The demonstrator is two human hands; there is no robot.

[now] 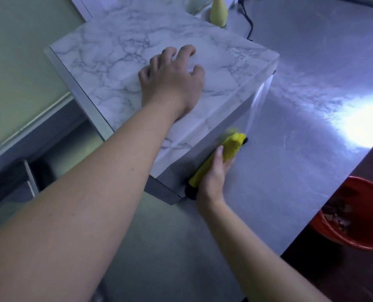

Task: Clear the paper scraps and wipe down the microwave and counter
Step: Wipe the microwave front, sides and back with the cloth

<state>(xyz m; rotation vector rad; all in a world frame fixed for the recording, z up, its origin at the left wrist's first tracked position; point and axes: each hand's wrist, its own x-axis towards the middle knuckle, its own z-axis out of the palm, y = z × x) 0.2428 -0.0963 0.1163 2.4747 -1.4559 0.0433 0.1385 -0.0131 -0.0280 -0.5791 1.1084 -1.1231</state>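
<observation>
Underneath, a steel counter (301,149) is seen, and the marble-patterned microwave (120,68) is set on it. A red basin (359,240) is seen past the counter's right edge. The microwave's top is pressed by the left hand (172,83), fingers spread. A yellow cloth (231,147) is gripped by the right hand (211,179) and held against the microwave's side wall, low at the counter.

head cam | wide-angle | faces forward and down | close over microwave (124,68) and counter (290,149)
</observation>
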